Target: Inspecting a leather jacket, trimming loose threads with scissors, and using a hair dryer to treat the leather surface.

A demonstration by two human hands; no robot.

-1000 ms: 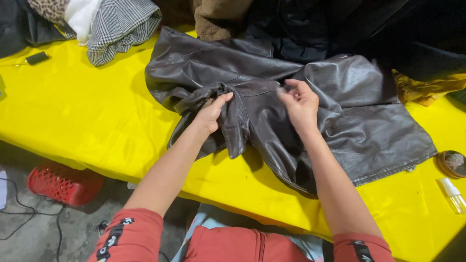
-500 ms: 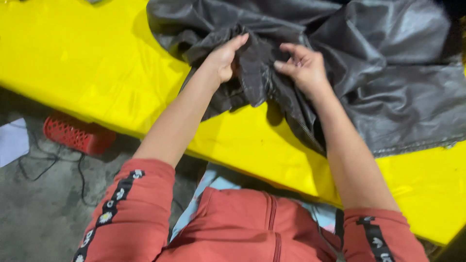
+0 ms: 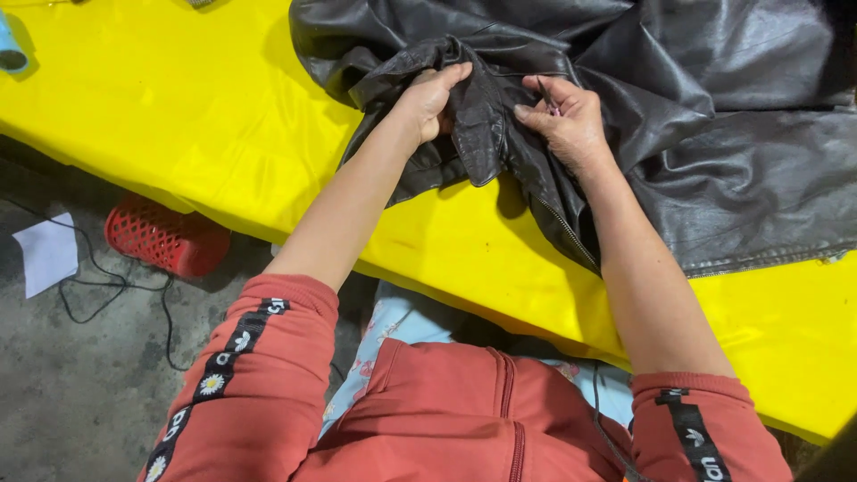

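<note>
Yellow cloth covered the big table (image 3: 178, 116) in front of you. On it lay a black leather jacket (image 3: 714, 134), spread out and wrinkled, with one part hanging over the table's near edge. Your left hand (image 3: 427, 100) was closed around a bunched fold of the jacket, fingers curled tight over it. Your right hand (image 3: 567, 120) sat just beside it, pinching the leather between thumb and fingers. Down on the grey floor (image 3: 80, 393) lay a red basket (image 3: 161, 236), close to the table. Near that was a small white paper (image 3: 49, 253) with thin black wires (image 3: 116, 290) beside it.
</note>
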